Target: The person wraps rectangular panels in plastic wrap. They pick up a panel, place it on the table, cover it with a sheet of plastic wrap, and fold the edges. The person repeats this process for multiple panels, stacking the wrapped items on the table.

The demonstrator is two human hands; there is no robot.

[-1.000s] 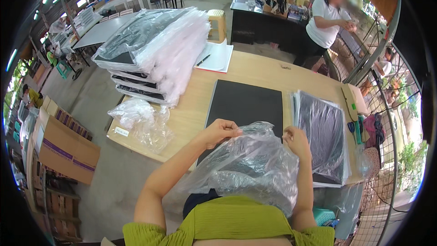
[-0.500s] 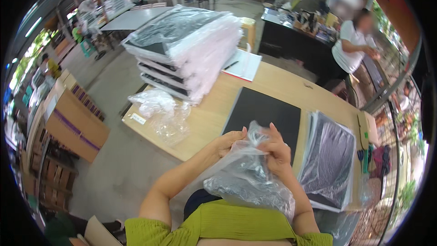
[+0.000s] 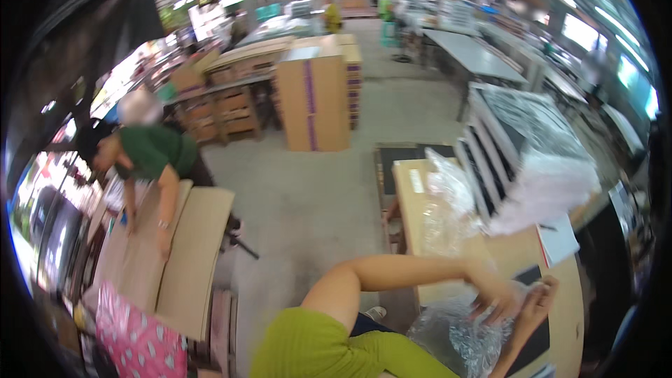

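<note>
A crumpled clear plastic bag hangs in front of me at the table's near edge. My right hand has its fingers curled closed on the top of the bag. Over the bag is my left hand, fingers pointing down; motion smears them, so their grip is unclear. Partly hidden behind my hands and the bag, a flat black board lies on the pale wooden table.
On the table, a tall stack of plastic-wrapped dark panels stands beside loose clear plastic and a white paper pad. Leftward, a person in green leans over cardboard sheets. A tall carton stands beyond.
My view has swung left, bringing the person in green into sight and shifting the table rightward. Both hands remain at the bag; my left hand has moved over it with fingers downward.
</note>
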